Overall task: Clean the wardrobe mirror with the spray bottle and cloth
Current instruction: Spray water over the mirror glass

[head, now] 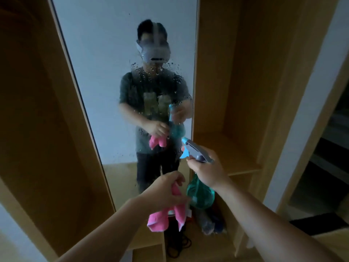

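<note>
Left hand (166,190) grips cloth (160,219), beside spray bottle (200,194) in right hand (206,171).

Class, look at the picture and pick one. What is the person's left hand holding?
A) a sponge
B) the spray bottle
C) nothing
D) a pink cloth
D: the left hand grips the cloth, which is pink and hangs below the fingers, while the right hand holds the spray bottle.
</note>
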Demonstrator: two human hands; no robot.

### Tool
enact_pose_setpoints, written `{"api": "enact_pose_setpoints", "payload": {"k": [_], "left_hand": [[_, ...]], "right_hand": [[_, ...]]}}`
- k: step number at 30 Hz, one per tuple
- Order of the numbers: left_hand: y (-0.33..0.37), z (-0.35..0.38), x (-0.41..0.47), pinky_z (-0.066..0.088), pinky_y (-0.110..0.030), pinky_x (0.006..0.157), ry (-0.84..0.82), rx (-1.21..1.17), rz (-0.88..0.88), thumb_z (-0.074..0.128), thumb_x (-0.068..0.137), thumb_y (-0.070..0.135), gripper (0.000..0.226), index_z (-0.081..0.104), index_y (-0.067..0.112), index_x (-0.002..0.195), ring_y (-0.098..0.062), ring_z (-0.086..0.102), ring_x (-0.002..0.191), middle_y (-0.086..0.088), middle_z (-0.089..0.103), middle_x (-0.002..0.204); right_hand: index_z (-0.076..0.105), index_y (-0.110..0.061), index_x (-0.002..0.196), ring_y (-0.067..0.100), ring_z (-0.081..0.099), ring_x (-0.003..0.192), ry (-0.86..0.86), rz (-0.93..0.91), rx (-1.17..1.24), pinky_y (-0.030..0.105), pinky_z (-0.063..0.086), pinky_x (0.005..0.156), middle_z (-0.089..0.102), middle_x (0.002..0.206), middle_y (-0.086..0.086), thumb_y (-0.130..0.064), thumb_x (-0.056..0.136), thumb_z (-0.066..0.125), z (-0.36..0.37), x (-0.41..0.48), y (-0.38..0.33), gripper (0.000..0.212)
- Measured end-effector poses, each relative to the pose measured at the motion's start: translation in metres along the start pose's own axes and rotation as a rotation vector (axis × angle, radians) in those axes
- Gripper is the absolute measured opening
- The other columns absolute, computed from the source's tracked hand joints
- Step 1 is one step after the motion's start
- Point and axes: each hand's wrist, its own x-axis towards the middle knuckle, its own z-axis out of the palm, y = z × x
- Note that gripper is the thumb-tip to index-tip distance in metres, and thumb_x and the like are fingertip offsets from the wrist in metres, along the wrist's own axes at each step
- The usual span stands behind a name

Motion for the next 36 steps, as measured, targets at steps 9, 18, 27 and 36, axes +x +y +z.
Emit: {"api": "enact_pose_setpoints", "payload": {"k": [9,18,27,36], "left_hand": [[0.007,-0.010,0.012,0.046,-0.022,0.098,-0.117,-0.045,0.100,0.078,0.063,0.059,0.090,0.039,0.035,0.141,0.000,0.055,0.113,0.020,0.053,0.132],[0.016,-0.008,0.030,0.054,-0.028,0.087,-0.075,-0.069,0.256,0.076,0.068,0.056,0.076,0.049,0.031,0.134,0.000,0.063,0.097,0.015,0.066,0.115],[0.036,0.036,0.075,0.051,-0.015,0.060,0.016,-0.087,0.230,0.069,0.064,0.064,0.063,0.053,0.039,0.119,0.005,0.061,0.069,0.023,0.063,0.084],[0.052,0.100,0.170,0.047,-0.007,0.073,-0.093,-0.010,0.028,0.072,0.072,0.056,0.094,0.027,0.028,0.150,-0.001,0.058,0.100,0.011,0.037,0.150]], "right_hand": [[0.052,0.015,0.093,0.036,0.044,0.070,-0.037,-0.059,0.053,0.037,0.034,0.068,0.045,0.081,0.039,-0.003,0.081,0.057,0.000,0.018,-0.014,0.023],[0.066,-0.013,0.094,0.031,0.059,0.090,0.026,-0.032,-0.011,0.021,0.048,0.073,0.061,0.092,0.018,-0.022,0.084,0.067,-0.019,0.012,-0.012,0.014],[0.061,-0.032,0.108,-0.002,0.059,0.098,0.155,0.130,-0.395,0.027,0.050,0.086,0.065,0.101,-0.016,-0.052,0.069,0.074,-0.072,-0.012,0.049,0.046],[0.062,-0.030,0.100,-0.003,0.060,0.092,0.075,0.155,-0.441,0.014,0.047,0.073,0.064,0.094,-0.018,-0.044,0.080,0.072,-0.163,0.043,0.122,0.027]]}}
